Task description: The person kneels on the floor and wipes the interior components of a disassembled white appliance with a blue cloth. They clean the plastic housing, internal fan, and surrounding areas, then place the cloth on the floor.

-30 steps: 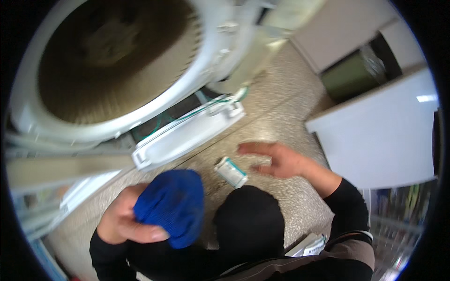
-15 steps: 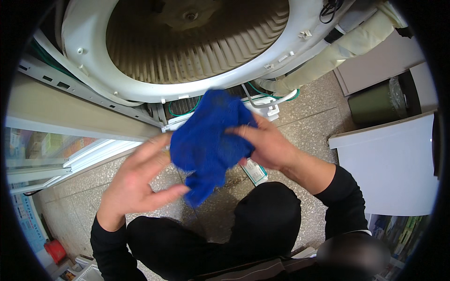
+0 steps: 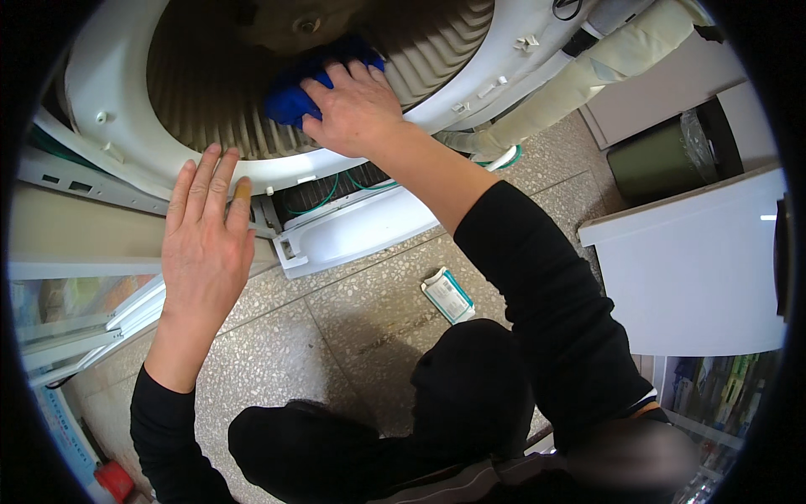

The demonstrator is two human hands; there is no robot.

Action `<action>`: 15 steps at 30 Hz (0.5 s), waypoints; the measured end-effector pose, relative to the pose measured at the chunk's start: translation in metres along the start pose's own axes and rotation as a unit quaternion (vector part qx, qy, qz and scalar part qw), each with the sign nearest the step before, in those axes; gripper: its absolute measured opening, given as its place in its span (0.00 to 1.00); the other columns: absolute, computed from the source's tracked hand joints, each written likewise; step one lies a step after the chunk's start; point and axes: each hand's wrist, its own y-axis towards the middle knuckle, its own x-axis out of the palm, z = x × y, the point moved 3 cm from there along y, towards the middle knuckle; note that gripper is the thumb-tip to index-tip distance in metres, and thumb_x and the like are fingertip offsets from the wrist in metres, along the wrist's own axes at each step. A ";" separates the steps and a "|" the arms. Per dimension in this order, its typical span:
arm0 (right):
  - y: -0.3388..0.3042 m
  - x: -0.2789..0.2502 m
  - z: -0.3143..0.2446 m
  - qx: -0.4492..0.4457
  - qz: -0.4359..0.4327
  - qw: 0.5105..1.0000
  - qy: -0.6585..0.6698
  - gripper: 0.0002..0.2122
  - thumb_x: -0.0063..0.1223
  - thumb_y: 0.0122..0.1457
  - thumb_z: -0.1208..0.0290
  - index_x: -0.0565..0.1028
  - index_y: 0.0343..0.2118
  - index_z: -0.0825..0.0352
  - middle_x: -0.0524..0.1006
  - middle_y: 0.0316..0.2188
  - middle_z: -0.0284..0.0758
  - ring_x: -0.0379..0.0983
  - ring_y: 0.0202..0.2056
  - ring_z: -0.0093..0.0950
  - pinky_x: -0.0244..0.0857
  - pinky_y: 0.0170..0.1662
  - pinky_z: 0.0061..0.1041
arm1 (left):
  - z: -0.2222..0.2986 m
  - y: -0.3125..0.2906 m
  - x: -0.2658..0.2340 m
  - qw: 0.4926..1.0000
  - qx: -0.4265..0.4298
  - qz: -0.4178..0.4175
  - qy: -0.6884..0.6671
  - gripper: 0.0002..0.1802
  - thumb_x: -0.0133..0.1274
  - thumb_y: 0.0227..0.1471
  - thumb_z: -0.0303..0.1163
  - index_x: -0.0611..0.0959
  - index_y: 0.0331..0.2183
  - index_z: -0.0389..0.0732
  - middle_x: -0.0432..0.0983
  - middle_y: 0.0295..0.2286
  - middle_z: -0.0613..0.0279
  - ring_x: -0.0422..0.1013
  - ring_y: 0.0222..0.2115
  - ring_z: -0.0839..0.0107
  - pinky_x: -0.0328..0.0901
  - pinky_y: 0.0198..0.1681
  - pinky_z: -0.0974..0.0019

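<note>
A bunched blue cloth (image 3: 294,99) lies against the dusty blades of a large round fan wheel (image 3: 227,130). My right hand (image 3: 357,109) holds the cloth from above, its fingers bent over it and reaching inside the round opening. The left hand (image 3: 206,231) rests with stretched fingers on the lower left of the white ring-shaped housing (image 3: 285,172) around the wheel, holding nothing. One of its fingers has a yellowish wrap at the tip. My right palm and the cloth hide part of the blades.
Below the housing sits a white trough-like panel (image 3: 369,231) beside green wires. A wrapped pipe (image 3: 579,105) runs off to the right. On the speckled floor lies a small white and teal packet (image 3: 449,296). To the right stand a dark green bin (image 3: 659,164) and a white cabinet (image 3: 688,265).
The blue cloth has gone from between my hands up into the fan wheel, carried by my right hand. My left hand has moved up onto the housing's rim.
</note>
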 end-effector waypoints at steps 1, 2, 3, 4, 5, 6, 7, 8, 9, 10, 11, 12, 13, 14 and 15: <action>0.000 -0.001 0.001 -0.016 0.024 1.000 -0.007 0.25 0.57 0.55 0.56 0.73 0.57 0.56 0.69 0.55 0.39 0.66 0.55 0.43 0.58 0.60 0.45 | -0.001 0.000 0.002 1.000 0.009 0.024 0.004 0.30 0.61 0.40 0.27 0.78 0.49 0.33 0.62 0.60 0.50 0.54 0.64 0.53 0.47 0.69 0.49; 0.000 -0.001 0.002 -0.029 0.009 1.000 -0.008 0.24 0.58 0.54 0.57 0.74 0.55 0.56 0.70 0.55 0.38 0.66 0.54 0.42 0.59 0.59 0.44 | -0.002 0.000 0.005 1.000 0.010 0.024 0.011 0.30 0.61 0.40 0.28 0.78 0.49 0.33 0.63 0.60 0.50 0.54 0.64 0.54 0.47 0.69 0.49; -0.002 -0.003 0.005 -0.034 -0.008 0.999 -0.013 0.23 0.59 0.54 0.58 0.75 0.54 0.57 0.70 0.54 0.38 0.67 0.53 0.42 0.59 0.59 0.44 | -0.002 -0.001 0.006 0.999 0.014 0.024 0.019 0.30 0.61 0.40 0.28 0.78 0.49 0.34 0.63 0.60 0.50 0.55 0.64 0.54 0.47 0.69 0.50; -0.004 -0.009 0.008 -0.049 -0.004 0.999 -0.013 0.22 0.60 0.53 0.59 0.76 0.52 0.57 0.71 0.52 0.37 0.67 0.52 0.42 0.61 0.58 0.43 | -0.003 -0.002 0.007 0.999 0.015 0.024 0.018 0.30 0.61 0.40 0.28 0.77 0.49 0.34 0.63 0.60 0.50 0.55 0.64 0.55 0.47 0.69 0.50; -0.006 -0.015 0.011 -0.060 -0.002 0.998 -0.017 0.21 0.61 0.51 0.61 0.76 0.50 0.58 0.72 0.51 0.36 0.68 0.52 0.41 0.63 0.56 0.42 | -0.004 -0.003 0.007 0.999 0.015 0.022 0.018 0.31 0.61 0.40 0.28 0.77 0.50 0.34 0.63 0.60 0.51 0.55 0.64 0.55 0.47 0.69 0.51; -0.011 -0.022 0.012 -0.070 -0.010 0.997 -0.017 0.20 0.62 0.50 0.63 0.77 0.48 0.58 0.73 0.49 0.35 0.68 0.51 0.40 0.64 0.55 0.41 | -0.005 -0.004 0.007 0.999 0.016 0.013 0.027 0.31 0.61 0.40 0.28 0.77 0.50 0.34 0.63 0.60 0.51 0.55 0.64 0.56 0.47 0.69 0.51; -0.018 -0.029 0.014 -0.088 -0.010 0.996 -0.017 0.20 0.63 0.48 0.65 0.77 0.46 0.58 0.73 0.48 0.35 0.68 0.50 0.41 0.66 0.53 0.40 | -0.005 -0.005 0.006 0.999 0.018 0.018 0.022 0.30 0.61 0.40 0.28 0.77 0.50 0.34 0.63 0.60 0.51 0.56 0.64 0.56 0.47 0.69 0.51; -0.028 -0.036 0.016 -0.108 -0.019 0.994 -0.014 0.19 0.64 0.47 0.67 0.77 0.45 0.59 0.73 0.46 0.34 0.69 0.49 0.41 0.67 0.52 0.39 | -0.004 -0.005 0.005 0.999 0.019 0.017 0.025 0.30 0.60 0.41 0.28 0.77 0.50 0.34 0.63 0.60 0.51 0.56 0.64 0.57 0.47 0.69 0.52; -0.040 -0.042 0.018 -0.128 -0.032 0.991 -0.015 0.19 0.65 0.45 0.69 0.78 0.43 0.59 0.73 0.45 0.34 0.69 0.48 0.41 0.69 0.50 0.38 | -0.004 -0.004 0.005 0.999 0.018 0.015 0.029 0.30 0.60 0.41 0.28 0.77 0.50 0.34 0.63 0.60 0.51 0.56 0.64 0.57 0.47 0.69 0.52; -0.052 -0.046 0.018 -0.136 -0.043 0.990 -0.008 0.19 0.65 0.44 0.70 0.78 0.42 0.59 0.73 0.44 0.34 0.70 0.47 0.41 0.69 0.49 0.38 | -0.003 -0.002 0.004 0.999 0.014 0.023 0.043 0.29 0.59 0.42 0.28 0.77 0.50 0.34 0.63 0.59 0.51 0.56 0.63 0.57 0.47 0.69 0.52; -0.065 -0.050 0.020 -0.142 -0.056 0.988 -0.004 0.18 0.65 0.43 0.71 0.78 0.41 0.59 0.73 0.43 0.34 0.70 0.46 0.41 0.70 0.48 0.37 | -0.002 0.000 0.004 0.998 0.010 0.030 0.058 0.29 0.58 0.43 0.28 0.77 0.50 0.34 0.64 0.59 0.50 0.56 0.63 0.58 0.47 0.69 0.52; -0.073 -0.053 0.022 -0.153 -0.057 0.987 0.002 0.18 0.65 0.42 0.73 0.78 0.41 0.59 0.73 0.42 0.34 0.71 0.45 0.42 0.70 0.47 0.37 | -0.002 0.004 0.004 0.997 0.009 0.037 0.074 0.29 0.58 0.43 0.29 0.77 0.50 0.34 0.64 0.59 0.50 0.57 0.63 0.58 0.47 0.69 0.52; -0.078 -0.054 0.024 -0.144 -0.062 0.988 0.018 0.18 0.65 0.42 0.73 0.78 0.40 0.60 0.73 0.42 0.34 0.71 0.44 0.42 0.70 0.47 0.38 | -0.002 0.007 0.005 0.995 0.006 0.031 0.094 0.28 0.57 0.44 0.29 0.77 0.50 0.34 0.66 0.58 0.50 0.58 0.62 0.58 0.47 0.69 0.52; -0.081 -0.055 0.026 -0.139 -0.055 0.988 0.038 0.17 0.65 0.43 0.73 0.78 0.40 0.60 0.73 0.42 0.34 0.71 0.44 0.42 0.70 0.47 0.38 | -0.003 0.011 0.006 0.993 0.005 0.024 0.115 0.28 0.57 0.44 0.30 0.77 0.50 0.35 0.67 0.57 0.50 0.59 0.62 0.58 0.46 0.69 0.52; -0.079 -0.053 0.024 -0.136 -0.048 0.988 0.059 0.17 0.65 0.43 0.74 0.77 0.39 0.60 0.73 0.41 0.34 0.71 0.43 0.43 0.70 0.47 0.38 | -0.004 0.014 0.006 0.989 0.000 -0.002 0.146 0.28 0.56 0.45 0.30 0.77 0.50 0.35 0.68 0.56 0.50 0.59 0.61 0.59 0.46 0.69 0.52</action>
